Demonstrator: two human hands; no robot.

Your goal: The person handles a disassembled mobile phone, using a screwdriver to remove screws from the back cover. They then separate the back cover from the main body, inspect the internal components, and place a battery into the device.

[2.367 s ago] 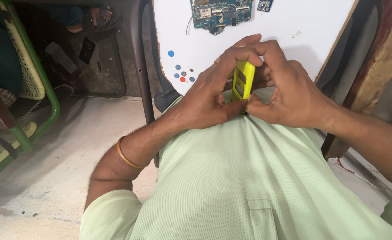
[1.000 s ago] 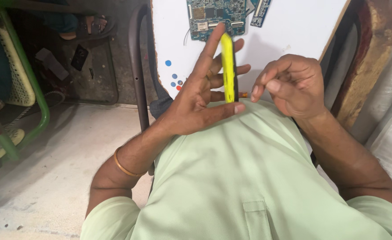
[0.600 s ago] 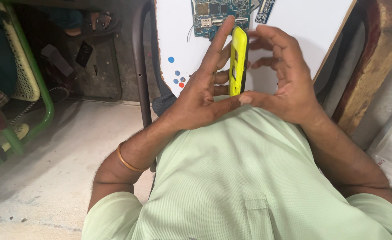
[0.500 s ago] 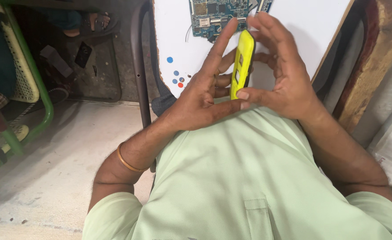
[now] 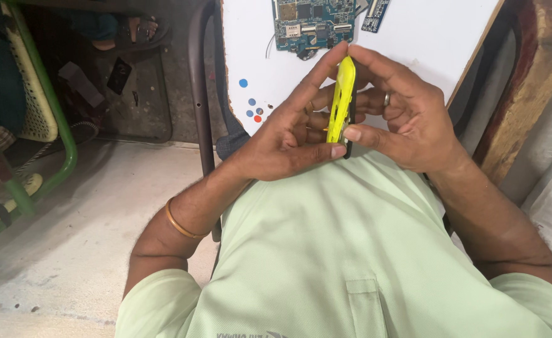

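Both hands gripping the yellow phone shell (image 5: pixel 341 100) edge-on above the lap: left hand (image 5: pixel 288 141) pinching its ends, right hand (image 5: pixel 407 119) pressing the side; best keeping pressure even, clear of the circuit board (image 5: pixel 307 22) on the white board (image 5: pixel 426 31)

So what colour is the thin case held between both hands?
Bright yellow case with a dark edge, seen in the head view.

A white counter (image 5: pixel 414 31) with a wood-coloured edge lies just beyond the left hand (image 5: pixel 288 141) and right hand (image 5: pixel 407 119). Directly on it, past the fingertips, rest a blue-green circuit board (image 5: pixel 307 22) and a smaller board strip (image 5: pixel 376 14). Small blue and red dot stickers (image 5: pixel 252 107) sit just left of the left hand.
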